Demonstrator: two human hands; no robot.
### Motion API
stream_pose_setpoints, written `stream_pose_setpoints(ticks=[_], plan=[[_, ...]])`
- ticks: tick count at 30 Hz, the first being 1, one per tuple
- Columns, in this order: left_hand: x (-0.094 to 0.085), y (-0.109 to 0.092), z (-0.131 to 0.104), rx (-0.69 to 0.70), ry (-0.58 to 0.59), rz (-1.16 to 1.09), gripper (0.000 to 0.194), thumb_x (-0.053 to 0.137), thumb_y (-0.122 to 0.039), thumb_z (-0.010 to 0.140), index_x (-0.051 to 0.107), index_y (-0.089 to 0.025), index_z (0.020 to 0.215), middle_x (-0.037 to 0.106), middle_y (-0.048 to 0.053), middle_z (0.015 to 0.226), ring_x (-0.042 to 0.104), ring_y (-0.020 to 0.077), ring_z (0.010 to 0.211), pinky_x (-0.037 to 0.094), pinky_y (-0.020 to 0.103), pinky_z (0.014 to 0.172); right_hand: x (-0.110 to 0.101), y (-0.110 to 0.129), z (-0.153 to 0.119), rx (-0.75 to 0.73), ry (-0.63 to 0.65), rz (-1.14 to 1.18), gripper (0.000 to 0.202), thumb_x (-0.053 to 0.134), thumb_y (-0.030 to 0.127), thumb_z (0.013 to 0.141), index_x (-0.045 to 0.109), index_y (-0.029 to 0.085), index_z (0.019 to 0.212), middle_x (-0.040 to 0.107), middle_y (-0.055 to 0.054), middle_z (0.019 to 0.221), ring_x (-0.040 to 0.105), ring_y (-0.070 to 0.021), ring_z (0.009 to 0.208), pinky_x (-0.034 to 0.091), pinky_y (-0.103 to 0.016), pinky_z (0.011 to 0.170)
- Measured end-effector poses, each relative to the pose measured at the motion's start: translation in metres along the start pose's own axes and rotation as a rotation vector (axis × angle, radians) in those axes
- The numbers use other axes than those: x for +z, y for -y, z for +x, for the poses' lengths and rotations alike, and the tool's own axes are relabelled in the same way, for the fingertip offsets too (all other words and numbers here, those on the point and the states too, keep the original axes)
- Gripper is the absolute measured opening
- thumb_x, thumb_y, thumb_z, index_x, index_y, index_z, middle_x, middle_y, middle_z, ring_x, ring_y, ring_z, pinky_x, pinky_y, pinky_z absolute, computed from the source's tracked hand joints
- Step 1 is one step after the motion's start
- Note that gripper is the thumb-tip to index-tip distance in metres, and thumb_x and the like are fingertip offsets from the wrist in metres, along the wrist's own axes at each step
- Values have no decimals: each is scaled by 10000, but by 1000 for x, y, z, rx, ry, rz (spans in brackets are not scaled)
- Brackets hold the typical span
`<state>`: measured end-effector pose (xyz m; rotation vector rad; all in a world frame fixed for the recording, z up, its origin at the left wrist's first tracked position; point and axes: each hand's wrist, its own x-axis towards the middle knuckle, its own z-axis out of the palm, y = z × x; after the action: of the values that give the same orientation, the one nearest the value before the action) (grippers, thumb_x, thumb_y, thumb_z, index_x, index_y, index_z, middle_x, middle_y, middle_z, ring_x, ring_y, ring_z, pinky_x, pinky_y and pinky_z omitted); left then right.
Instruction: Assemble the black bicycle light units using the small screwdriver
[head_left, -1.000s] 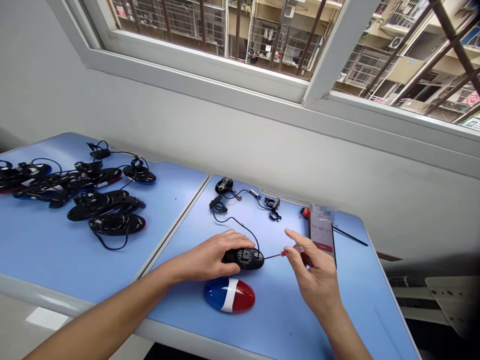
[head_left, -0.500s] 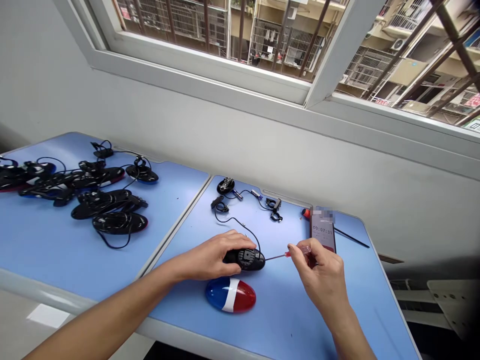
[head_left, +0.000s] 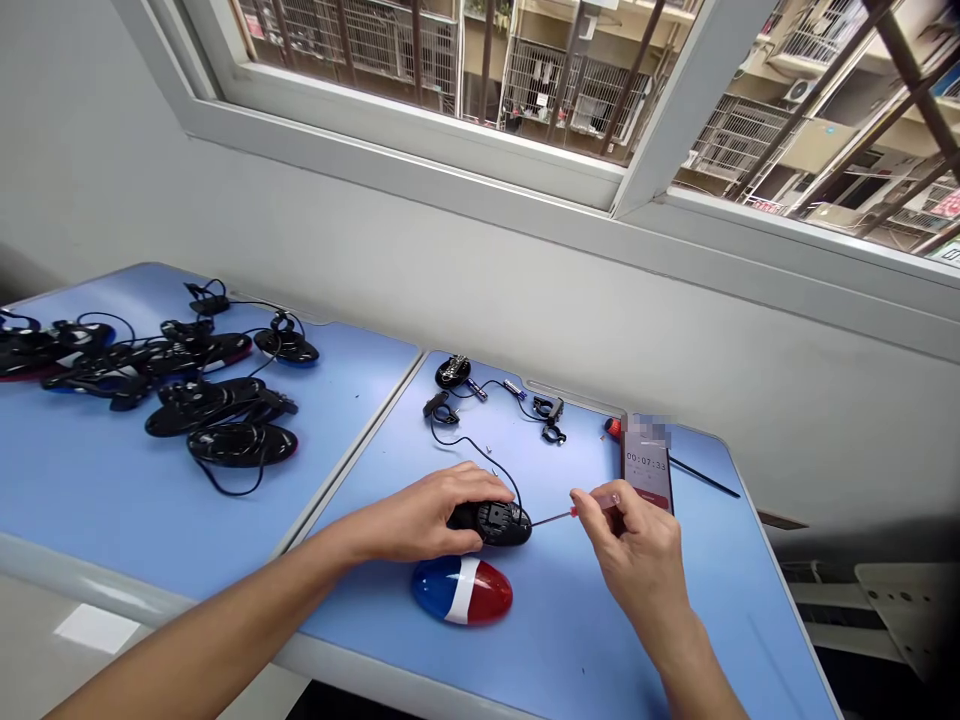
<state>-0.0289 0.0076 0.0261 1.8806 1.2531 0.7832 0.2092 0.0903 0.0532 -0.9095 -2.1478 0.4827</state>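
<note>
Our left grip (head_left: pixel 435 515) spans a black housing (head_left: pixel 514 531), fingers over its far side and thumb along its near edge, pressing it down on the smooth blue surface (head_left: pixel 570 630). Our right grip (head_left: pixel 641 545) is closed around the clear reddish handle of a slim screwdriver (head_left: pixel 575 511), thumb and forefinger pinching it; the thin metal shaft slants slightly down to the housing's right end, where the tip appears to touch. We see a glossy, rounded plastic body with a ribbed round mount (head_left: pixel 495 516) on top, and a thin rubbery cable (head_left: pixel 480 450) curving away from it to a small black clamp (head_left: pixel 441 408).

Nearer us, just beside the housing, sits a shiny domed oval shell (head_left: pixel 463 590), blue at one end, red at the other, a white band between. Beyond our hands lie two cylindrical batteries (head_left: pixel 477 390), ring-shaped black brackets (head_left: pixel 553 433) and a small dark oval piece (head_left: pixel 452 372). A flat glass-faced phone (head_left: pixel 646 465) stands near our right fingers. To the left, polished black oval units (head_left: pixel 241 446) lie heaped among looping cables.
</note>
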Motion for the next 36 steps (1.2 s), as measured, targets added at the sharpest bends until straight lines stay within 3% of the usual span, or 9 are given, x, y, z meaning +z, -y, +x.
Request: stream_pose_setpoints(ticks=[3,5,8,11,18,21,28,33,36], plan=[[0,0,0,8,-1,3,535,633,-107,775,575,-256,1286,626,50,1235,532,241,1160,418,364,1029,7,-1,-3,67,-9,102,180,573,337,907,663,182,892,376,89,480,308,-74,417,325,-226,453],[1,1,1,9,2,2,535,635,-108,776,575,-256,1286,626,52,1234,532,243,1158,420,367,1027,3,1,-3,198,130,275,250,576,386,903,671,180,1010,373,90,485,329,-81,417,338,-226,443],[1,1,1,8,3,-6,542,640,-99,769,576,-258,1283,628,48,1225,534,239,1152,422,362,1023,-12,3,1,365,405,525,312,592,472,880,669,173,928,453,58,497,428,-102,433,371,-235,427],[1,1,1,8,-1,-6,545,640,-92,768,577,-257,1283,629,46,1218,535,235,1148,421,357,1022,-24,3,4,384,549,604,356,473,477,944,637,168,1010,587,2,592,528,-128,491,447,-256,476],[0,0,0,-1,1,4,554,653,-82,763,579,-261,1281,627,33,1225,528,227,1161,412,333,1031,-8,1,2,130,37,43,244,575,350,896,595,202,702,486,44,518,403,-87,437,352,-230,444],[0,2,0,8,1,11,546,647,-85,768,577,-258,1282,628,37,1224,531,229,1161,414,335,1029,-7,2,2,98,68,123,148,548,314,914,652,211,892,529,39,584,478,-96,481,413,-224,485],[1,3,0,14,1,2,548,642,-104,770,573,-263,1290,634,44,1210,537,241,1149,426,353,1014,-29,4,4,163,437,312,295,433,381,979,659,195,1016,582,-4,647,560,-125,548,444,-223,465],[0,3,0,21,-2,4,542,640,-105,772,576,-261,1287,627,47,1227,534,239,1158,423,351,1025,-12,2,3,14,15,11,287,579,335,904,572,205,648,409,60,474,358,-78,413,326,-228,427],[1,3,0,24,-2,10,531,638,-115,780,574,-258,1287,624,55,1234,536,246,1157,426,363,1023,-7,3,3,9,11,54,159,562,298,904,663,196,835,463,59,503,377,-82,422,362,-229,453]])
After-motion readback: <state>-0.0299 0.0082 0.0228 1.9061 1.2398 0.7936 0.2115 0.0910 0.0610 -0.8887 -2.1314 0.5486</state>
